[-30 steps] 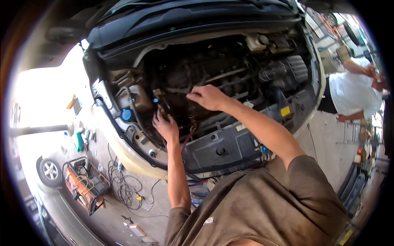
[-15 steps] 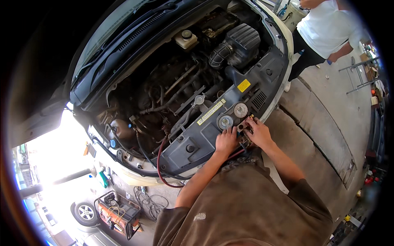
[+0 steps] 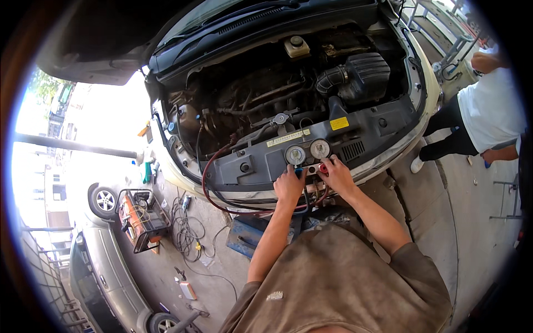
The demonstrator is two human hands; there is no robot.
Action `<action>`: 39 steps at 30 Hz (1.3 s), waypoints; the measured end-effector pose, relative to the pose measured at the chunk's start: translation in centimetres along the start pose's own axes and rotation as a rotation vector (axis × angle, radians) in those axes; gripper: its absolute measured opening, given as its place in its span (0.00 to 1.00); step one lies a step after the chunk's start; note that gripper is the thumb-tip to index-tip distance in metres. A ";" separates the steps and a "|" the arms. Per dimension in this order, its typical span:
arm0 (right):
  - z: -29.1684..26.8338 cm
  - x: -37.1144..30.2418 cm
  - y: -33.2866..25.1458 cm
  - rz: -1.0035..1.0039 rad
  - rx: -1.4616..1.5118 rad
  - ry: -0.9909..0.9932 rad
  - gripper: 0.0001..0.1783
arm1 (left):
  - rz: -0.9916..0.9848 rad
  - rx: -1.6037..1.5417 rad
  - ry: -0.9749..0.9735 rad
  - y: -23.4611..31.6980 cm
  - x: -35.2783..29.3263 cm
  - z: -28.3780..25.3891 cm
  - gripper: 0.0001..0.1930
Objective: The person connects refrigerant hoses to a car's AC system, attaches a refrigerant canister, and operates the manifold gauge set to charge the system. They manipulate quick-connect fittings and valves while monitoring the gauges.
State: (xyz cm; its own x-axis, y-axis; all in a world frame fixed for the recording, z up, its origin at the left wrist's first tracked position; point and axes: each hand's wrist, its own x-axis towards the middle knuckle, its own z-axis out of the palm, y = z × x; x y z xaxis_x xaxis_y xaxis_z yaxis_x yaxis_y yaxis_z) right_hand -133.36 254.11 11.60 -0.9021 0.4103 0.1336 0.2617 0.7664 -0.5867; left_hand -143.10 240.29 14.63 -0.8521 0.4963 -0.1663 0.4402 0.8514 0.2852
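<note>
A manifold gauge set with two round dials, the left dial and the right dial, rests against the front panel of a car's engine bay. My left hand is closed around the blue knob on the gauge block's left side, which it partly hides. The fingers of my right hand pinch the red knob on the other side. From the engine bay a red hose loops over the front edge toward the gauges, with dark hoses beside it.
The raised hood hangs at upper left. A black air filter box and a brake fluid reservoir sit in the bay. A blue case, cables and an orange-framed machine lie left. A person stands right.
My view has swung, showing more floor at left. Both hands stay at the gauge set; my right fingers now hold the red knob. The other person's arm has lowered toward their side.
</note>
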 end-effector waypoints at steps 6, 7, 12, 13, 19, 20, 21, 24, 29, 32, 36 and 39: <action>-0.7 1.0 -0.2 -0.059 -0.132 -0.091 0.19 | 0.120 -0.102 0.108 -0.9 -2.1 1.6 0.22; -0.6 1.1 0.2 -0.111 -0.139 -0.095 0.19 | 0.106 -0.096 0.096 -0.7 -1.8 1.6 0.22; -0.1 2.0 2.5 -0.466 -0.183 -0.059 0.15 | 0.090 -0.075 0.117 -0.5 -2.0 2.4 0.21; -0.4 2.3 2.5 -0.508 -0.223 -0.085 0.15 | 0.093 -0.070 0.122 -0.5 -2.0 2.5 0.21; -0.5 3.6 3.3 -0.729 -0.320 -0.127 0.13 | 0.102 -0.084 0.171 -0.4 -2.3 3.4 0.20; -0.4 3.7 3.5 -0.756 -0.330 -0.114 0.13 | 0.093 -0.090 0.173 -0.3 -2.4 3.4 0.20; -0.3 3.8 3.8 -0.781 -0.340 -0.102 0.13 | 0.083 -0.084 0.158 -0.1 -2.4 3.6 0.20; 0.6 4.6 4.6 -0.858 -0.330 -0.123 0.12 | 0.050 -0.054 0.124 -0.2 -2.3 3.9 0.21; -1.1 7.1 4.8 -1.067 -0.235 -0.407 0.12 | 0.018 -0.030 0.089 -0.3 -1.8 4.9 0.23; -2.0 6.9 4.1 -1.022 -0.304 -0.441 0.16 | 0.026 0.015 0.111 -0.4 -1.8 4.9 0.24; -3.1 4.5 3.1 -0.756 -0.324 -0.318 0.18 | 0.058 0.028 0.134 -0.3 -2.2 4.1 0.24; -1.7 3.3 2.5 -0.469 -0.398 -0.445 0.16 | 0.086 0.015 0.153 0.2 -2.3 3.2 0.23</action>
State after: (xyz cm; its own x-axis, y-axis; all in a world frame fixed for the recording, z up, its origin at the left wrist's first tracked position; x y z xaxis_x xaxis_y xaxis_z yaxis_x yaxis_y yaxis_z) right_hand -135.09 258.26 11.91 -0.9805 -0.1763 -0.0864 -0.1558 0.9664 -0.2042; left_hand -140.14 239.82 12.00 -0.8435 0.5371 0.0039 0.5168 0.8096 0.2783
